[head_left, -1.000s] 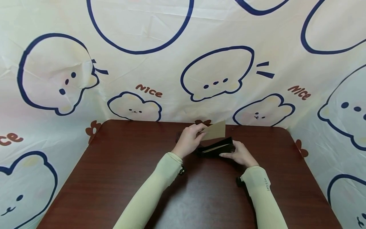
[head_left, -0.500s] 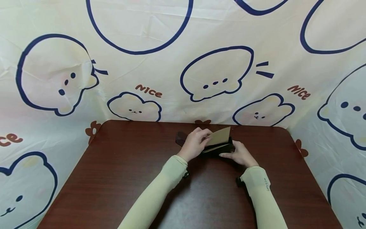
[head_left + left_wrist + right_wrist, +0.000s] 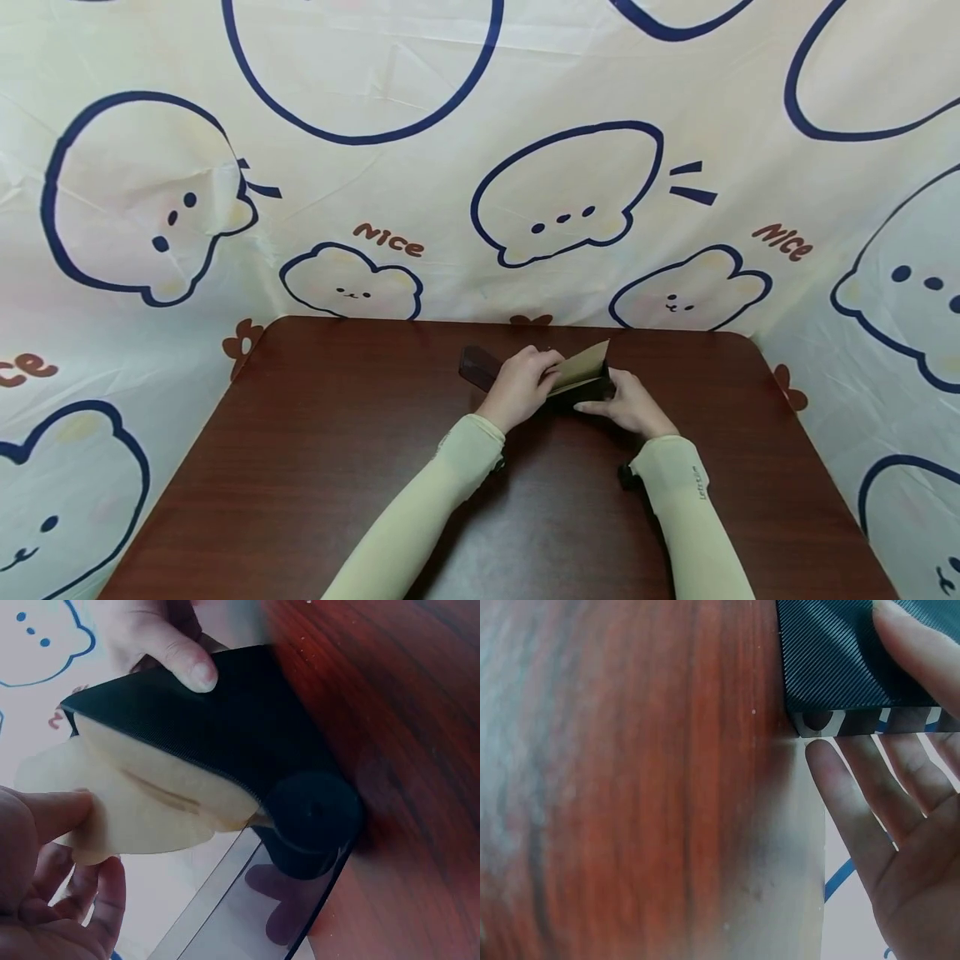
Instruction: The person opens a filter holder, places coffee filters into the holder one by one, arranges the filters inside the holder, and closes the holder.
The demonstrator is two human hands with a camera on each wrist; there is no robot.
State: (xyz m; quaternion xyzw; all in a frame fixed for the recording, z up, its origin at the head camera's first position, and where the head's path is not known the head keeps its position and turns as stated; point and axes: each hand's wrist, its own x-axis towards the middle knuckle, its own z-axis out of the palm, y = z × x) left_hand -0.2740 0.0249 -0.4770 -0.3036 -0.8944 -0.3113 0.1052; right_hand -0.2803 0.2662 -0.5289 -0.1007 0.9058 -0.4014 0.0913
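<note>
A black ribbed coffee filter holder (image 3: 582, 397) stands on edge near the back of the table. In the left wrist view its open mouth shows tan paper filters (image 3: 172, 772) inside, and a clear brownish lid (image 3: 225, 900) swings away from a round hinge. My left hand (image 3: 519, 385) pinches a tan coffee filter (image 3: 587, 363) between thumb and fingers, part of it overlapping the holder's mouth. My right hand (image 3: 630, 404) grips the holder's right end, thumb on the ribbed side (image 3: 840, 667) and fingers across the opposite side.
The dark reddish-brown wooden table (image 3: 337, 442) extends toward me on both sides of the arms. Behind it and at both sides hangs a pale cloth (image 3: 442, 192) printed with blue cartoon outlines. The table's back edge lies just beyond the holder.
My left hand has moved right and down, bringing the coffee filter from above and behind the holder down into its mouth. More of the lid shows. The right hand stays in place.
</note>
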